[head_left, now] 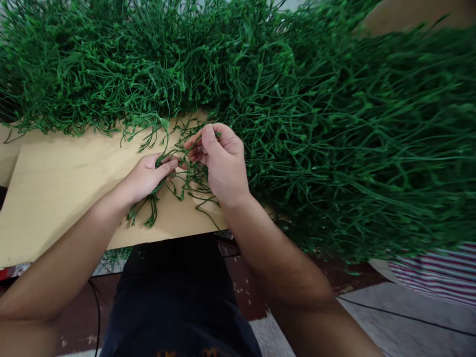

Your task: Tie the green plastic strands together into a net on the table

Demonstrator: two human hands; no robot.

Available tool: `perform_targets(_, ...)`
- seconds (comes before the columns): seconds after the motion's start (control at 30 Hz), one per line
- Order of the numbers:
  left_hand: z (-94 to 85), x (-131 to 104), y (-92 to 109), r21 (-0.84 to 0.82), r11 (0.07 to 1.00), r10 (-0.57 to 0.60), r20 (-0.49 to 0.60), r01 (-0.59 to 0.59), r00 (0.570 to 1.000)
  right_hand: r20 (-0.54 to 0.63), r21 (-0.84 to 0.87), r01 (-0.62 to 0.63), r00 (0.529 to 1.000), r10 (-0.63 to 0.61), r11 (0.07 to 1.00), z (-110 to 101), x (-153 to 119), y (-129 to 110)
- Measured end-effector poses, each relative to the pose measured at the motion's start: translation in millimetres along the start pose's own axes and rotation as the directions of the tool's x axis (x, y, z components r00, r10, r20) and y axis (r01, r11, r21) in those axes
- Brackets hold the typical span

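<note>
My left hand [154, 173] is closed round a small bunch of green artificial plant stems [151, 208], whose tips hang out below the palm. Just to its right, my right hand [223, 161] pinches a thin green stem between thumb and fingers. Both hands are close together above a tan board [82, 183]. Loose stems [203, 191] lie on the board between and beneath the hands. Part of the right fingers is hidden behind the back of that hand.
A thick heap of green plastic stems [353, 139] covers the back and right of the work surface. Striped cloth [439, 272] shows at the lower right. A black cable [405, 315] runs across the floor.
</note>
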State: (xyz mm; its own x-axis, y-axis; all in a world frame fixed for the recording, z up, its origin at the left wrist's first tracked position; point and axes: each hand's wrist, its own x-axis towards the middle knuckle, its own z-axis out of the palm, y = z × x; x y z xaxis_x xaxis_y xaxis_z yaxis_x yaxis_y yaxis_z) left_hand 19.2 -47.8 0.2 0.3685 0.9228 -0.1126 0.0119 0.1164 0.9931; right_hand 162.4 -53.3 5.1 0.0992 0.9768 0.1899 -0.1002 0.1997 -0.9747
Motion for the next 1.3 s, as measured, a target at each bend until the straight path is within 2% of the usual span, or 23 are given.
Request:
perform_targets(0.17, 3.2, -1.6, 4.4, 0.091, 0.996, -0.004, 0.021, 0.002, 1.000, 0.007, -0.020, 0.033, 0.999, -0.033, 0.999, -1.5, 4.6, -2.3)
perform_targets(0.3, 5.5, -2.9, 7.7, 0.158, 0.981, 0.111, 0.037, -0.115, 0.993, 0.000, -0.066, 0.084, 0.996, -0.084, 0.994, -3.8, 11.7, -6.6)
perform_targets(0.43, 4.5, -3.5, 10.9, 0.119, 0.967, 0.214, 0.096, -0.225, 0.972, -0.026, -0.048, 0.149, 0.988, -0.150, 0.988, -1.6, 20.7, -10.6)
perform_targets(0.53, 2.2, -3.3, 12.9, 0.082, 0.960, 0.258, 0.114, -0.268, 0.959, 0.010, 0.015, 0.165, 0.986, -0.165, 0.986, 2.4, 27.9, -12.5)
perform_targets(0.63, 0.2, -1.6, 14.0, 0.065, 0.965, 0.248, 0.097, -0.255, 0.964, 0.006, 0.047, 0.129, 0.992, -0.129, 0.991, 8.9, 33.2, -15.1)
perform_targets(0.83, -2.3, 2.9, 13.3, 0.013, 0.987, 0.161, 0.009, -0.161, 0.987, -0.112, 0.093, -0.018, 0.993, 0.028, 0.996, 28.5, 38.3, -24.7)
perform_targets(0.93, -3.2, 3.6, 13.1, -0.007, 0.984, 0.177, 0.002, -0.177, 0.984, -0.136, 0.110, -0.069, 0.987, 0.084, 0.992, 35.1, 42.4, -28.5)
perform_targets(1.07, -7.0, 6.5, 15.0, -0.004, 0.975, 0.224, -0.012, -0.224, 0.975, -0.151, 0.098, -0.085, 0.984, 0.099, 0.992, 43.9, 46.5, -29.9)
perform_targets(1.2, -11.9, 8.8, 14.7, -0.026, 0.973, 0.226, -0.048, -0.228, 0.973, -0.109, 0.108, -0.104, 0.987, 0.116, 0.989, 56.5, 53.1, -31.3)
perform_targets(1.23, -12.1, 7.5, 13.1, -0.034, 0.972, 0.231, -0.050, -0.233, 0.972, -0.093, 0.111, -0.112, 0.988, 0.122, 0.988, 57.5, 57.8, -33.3)
perform_targets(1.3, -10.7, 1.9, 8.1, -0.015, 0.974, 0.225, -0.005, -0.225, 0.974, -0.148, 0.143, -0.147, 0.974, 0.168, 0.979, 51.7, 72.0, -40.9)
